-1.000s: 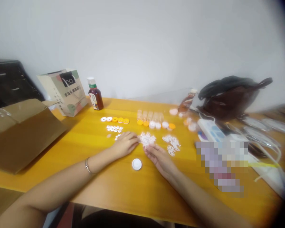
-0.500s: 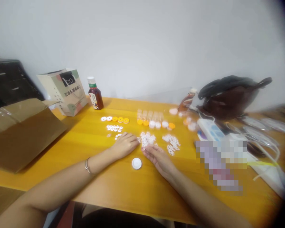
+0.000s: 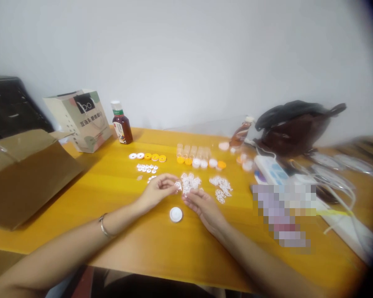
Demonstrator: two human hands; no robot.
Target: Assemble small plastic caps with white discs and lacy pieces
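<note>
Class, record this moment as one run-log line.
left hand: holds small white piece | right hand: at near edge of white openwork pile | white round cap: on table, nearer wearer than pile

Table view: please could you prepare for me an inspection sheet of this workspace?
Surface: yellow-brown table.
Pieces: white openwork pile by both hands; white disc nearer the person.
Clutter: cardboard box, paper bag and dark bottle at left; dark bag at right.
Hands: left hand pinches a small white piece; right hand at the pile's near edge, grip unclear.
Cables: white cable at right.
Surroundings: pale wall behind the table.
</note>
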